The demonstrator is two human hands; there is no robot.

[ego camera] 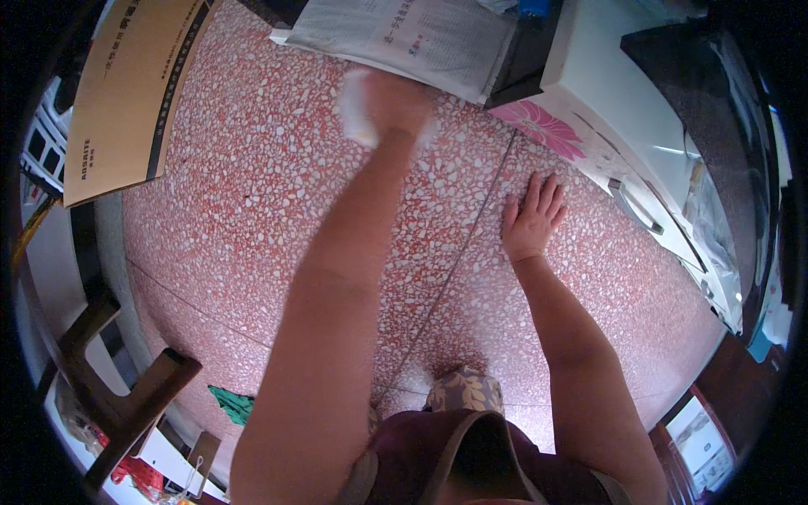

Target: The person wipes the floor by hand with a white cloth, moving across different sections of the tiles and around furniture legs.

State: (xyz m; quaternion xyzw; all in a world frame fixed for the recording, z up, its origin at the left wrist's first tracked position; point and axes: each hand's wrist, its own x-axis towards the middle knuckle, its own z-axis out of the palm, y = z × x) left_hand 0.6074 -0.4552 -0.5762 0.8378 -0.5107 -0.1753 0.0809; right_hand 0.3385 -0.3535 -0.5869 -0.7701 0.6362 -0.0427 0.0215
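My left hand point(402, 104), blurred by motion, presses a white cloth point(358, 107) against the red-and-white terrazzo floor point(284, 158). Part of the cloth is hidden under the palm and fingers. Just beyond this hand lies the edge of a newspaper-covered surface point(404, 38). My right hand point(533, 221) rests palm down on the floor with its fingers spread and nothing in it. It is beside a thin dark joint line in the floor, close to a white cabinet point(606, 101) with a pink flower print.
A printed cardboard box point(126, 107) stands at the upper left. Dark wooden furniture legs point(139, 398) occupy the lower left, near a green cloth point(232, 404) on the floor. The cabinet's metal handle point(634, 208) sticks out on the right, below a dark glossy panel point(694, 82).
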